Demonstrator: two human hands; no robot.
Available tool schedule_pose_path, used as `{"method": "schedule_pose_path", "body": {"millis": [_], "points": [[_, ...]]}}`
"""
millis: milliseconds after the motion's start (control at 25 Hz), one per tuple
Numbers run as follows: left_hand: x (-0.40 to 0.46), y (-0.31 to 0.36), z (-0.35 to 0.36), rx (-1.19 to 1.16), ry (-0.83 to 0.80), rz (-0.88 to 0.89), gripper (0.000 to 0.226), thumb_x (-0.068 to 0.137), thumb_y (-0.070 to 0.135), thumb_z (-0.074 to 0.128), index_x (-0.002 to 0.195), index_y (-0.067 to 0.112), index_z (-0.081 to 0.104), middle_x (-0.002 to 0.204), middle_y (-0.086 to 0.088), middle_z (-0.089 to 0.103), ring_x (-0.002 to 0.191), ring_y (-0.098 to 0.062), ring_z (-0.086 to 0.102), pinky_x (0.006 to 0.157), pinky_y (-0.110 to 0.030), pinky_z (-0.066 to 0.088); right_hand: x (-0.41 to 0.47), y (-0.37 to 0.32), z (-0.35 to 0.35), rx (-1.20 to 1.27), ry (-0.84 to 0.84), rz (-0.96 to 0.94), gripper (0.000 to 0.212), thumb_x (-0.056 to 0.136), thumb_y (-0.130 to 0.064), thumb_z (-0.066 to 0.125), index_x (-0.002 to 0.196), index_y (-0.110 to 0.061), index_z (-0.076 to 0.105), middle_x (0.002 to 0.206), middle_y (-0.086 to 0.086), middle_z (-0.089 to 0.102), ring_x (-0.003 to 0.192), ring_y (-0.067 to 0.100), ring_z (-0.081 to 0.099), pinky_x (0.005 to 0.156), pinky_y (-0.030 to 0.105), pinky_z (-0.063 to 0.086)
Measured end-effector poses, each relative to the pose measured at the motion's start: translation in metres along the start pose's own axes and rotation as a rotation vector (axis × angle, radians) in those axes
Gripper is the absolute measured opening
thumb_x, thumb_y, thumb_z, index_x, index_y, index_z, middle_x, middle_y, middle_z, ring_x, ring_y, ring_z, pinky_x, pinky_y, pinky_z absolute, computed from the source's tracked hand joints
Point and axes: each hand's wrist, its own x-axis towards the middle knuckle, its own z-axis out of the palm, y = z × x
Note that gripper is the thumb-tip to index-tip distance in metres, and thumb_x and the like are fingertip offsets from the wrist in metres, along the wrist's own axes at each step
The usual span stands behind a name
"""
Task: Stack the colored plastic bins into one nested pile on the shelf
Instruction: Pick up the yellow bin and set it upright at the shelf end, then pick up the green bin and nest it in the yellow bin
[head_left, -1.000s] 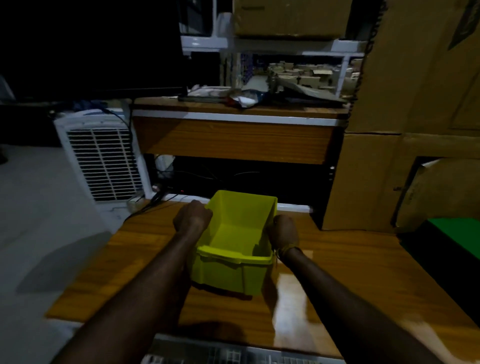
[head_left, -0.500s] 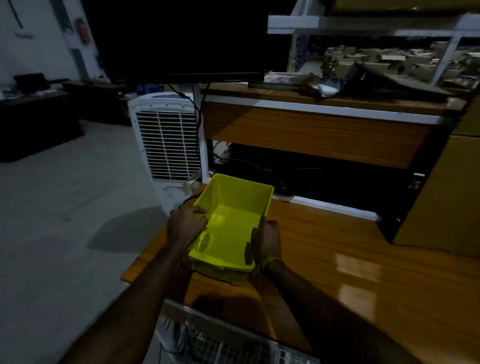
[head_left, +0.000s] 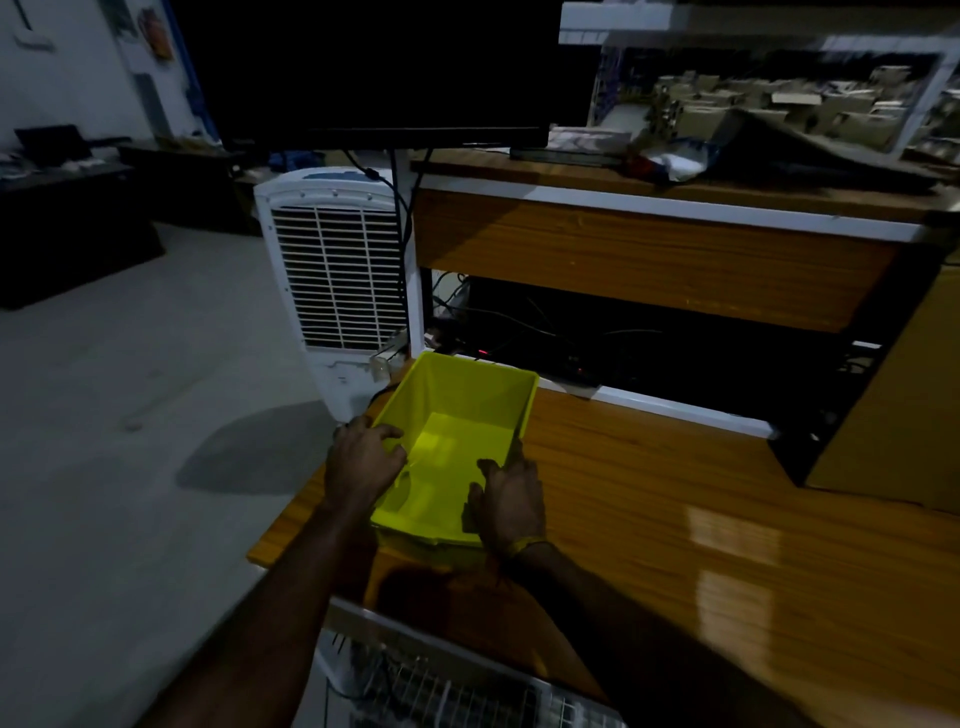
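Note:
An empty yellow plastic bin (head_left: 457, 410) sits at the near left corner of the wooden surface (head_left: 675, 493), open side up. My left hand (head_left: 361, 460) grips its left wall, with the fingers curled over the rim. My right hand (head_left: 511, 501) holds the right wall near the bin's front lip. No other colored bin is in view.
A white air cooler (head_left: 337, 280) stands just left of the wood, beyond the bin. A higher wooden desk (head_left: 649, 249) with cables under it runs behind. A cardboard box (head_left: 893, 405) is at the right. A white wire rack (head_left: 441, 691) lies below my arms.
The view has swung left, so the green bin at the right is out of sight. The yellow bin has come to the left corner, and both hands have shifted toward its front.

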Motion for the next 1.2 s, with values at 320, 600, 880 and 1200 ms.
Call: {"method": "schedule_pose_path", "body": {"millis": [320, 600, 880, 1200], "points": [[-0.009, 0.052, 0.013, 0.035, 0.058, 0.254, 0.035, 0.086, 0.026, 0.062, 0.12, 0.02, 0.067, 0.137, -0.015, 0.052, 0.127, -0.036, 0.045, 0.1, -0.047, 0.041, -0.002, 0.018, -0.016, 0.061, 0.087, -0.013, 0.05, 0.098, -0.043, 0.044, 0.143, -0.023, 0.043, 0.157, 0.014, 0.027, 0.14, 0.035, 0.031, 0.107, 0.046, 0.034], [-0.034, 0.188, 0.056, -0.108, 0.062, 0.527, 0.033, 0.087, 0.02, 0.06, 0.12, 0.018, 0.066, 0.134, -0.013, 0.054, 0.124, -0.035, 0.048, 0.099, -0.044, 0.045, -0.031, 0.127, -0.078, 0.008, 0.207, 0.217, 0.051, 0.099, -0.038, 0.044, 0.146, -0.023, 0.037, 0.159, 0.01, 0.024, 0.141, 0.033, 0.03, 0.11, 0.049, 0.032], [-0.13, 0.365, 0.122, -0.246, -0.072, 0.757, 0.038, 0.095, 0.026, 0.055, 0.132, 0.024, 0.056, 0.147, -0.004, 0.042, 0.136, -0.024, 0.037, 0.106, -0.035, 0.038, -0.114, 0.274, -0.156, -0.07, 0.415, 0.516, 0.048, 0.096, -0.039, 0.046, 0.142, -0.028, 0.04, 0.154, 0.006, 0.031, 0.14, 0.027, 0.031, 0.107, 0.048, 0.034], [-0.241, 0.545, 0.187, -0.192, -0.313, 0.985, 0.043, 0.094, 0.03, 0.055, 0.137, 0.029, 0.05, 0.151, -0.007, 0.035, 0.136, -0.027, 0.037, 0.105, -0.036, 0.039, -0.222, 0.446, -0.24, -0.147, 0.527, 0.771, 0.049, 0.093, -0.037, 0.051, 0.141, -0.029, 0.042, 0.153, 0.006, 0.034, 0.142, 0.027, 0.03, 0.11, 0.05, 0.03]]}}
